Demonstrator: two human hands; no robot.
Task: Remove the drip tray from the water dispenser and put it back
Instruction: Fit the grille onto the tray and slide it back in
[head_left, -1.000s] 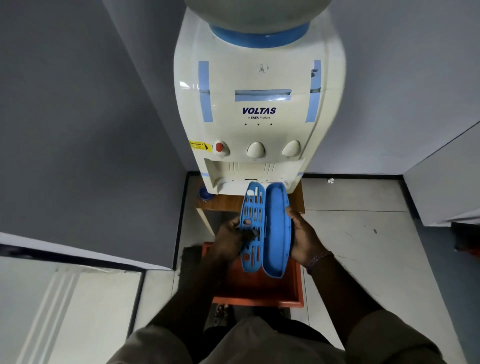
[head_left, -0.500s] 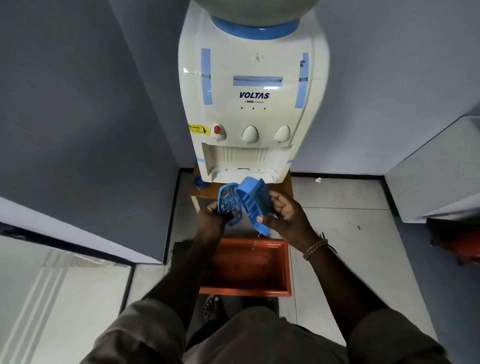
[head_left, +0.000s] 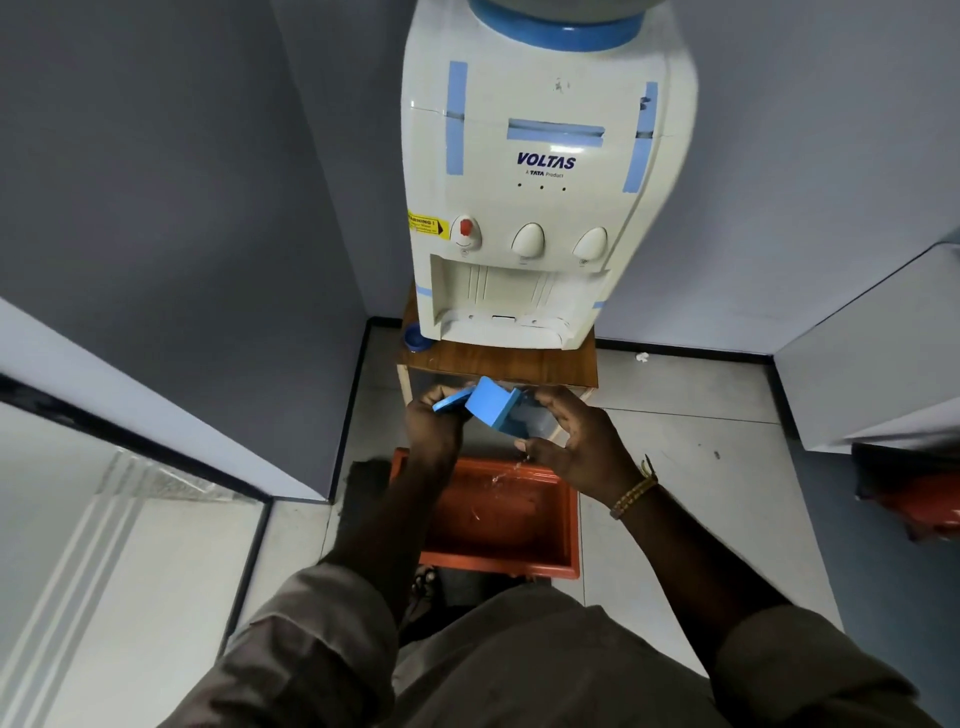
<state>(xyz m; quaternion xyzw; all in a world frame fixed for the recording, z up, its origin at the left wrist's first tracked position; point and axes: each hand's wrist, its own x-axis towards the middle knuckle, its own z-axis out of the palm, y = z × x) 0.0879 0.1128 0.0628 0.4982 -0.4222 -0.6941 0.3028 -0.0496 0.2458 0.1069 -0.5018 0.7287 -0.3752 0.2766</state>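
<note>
The white water dispenser stands on a small wooden table; its tray recess under the three taps is bare. In front of the table I hold the blue drip tray in two pieces. My left hand grips the flat blue grate. My right hand holds the blue tray basin, tipped on its side over the orange tub on the floor. A few drops of water show below the basin.
Grey walls close in on the left and behind the dispenser. A blue bottle cap lies on the table's left corner. A grey cabinet stands at the right with something red under it. Tiled floor spreads to the right.
Both hands have lowered the tray pieces and moved them apart. The basin has gone from upright beside the grate to tipped over the orange tub. The camera view has shifted back.
</note>
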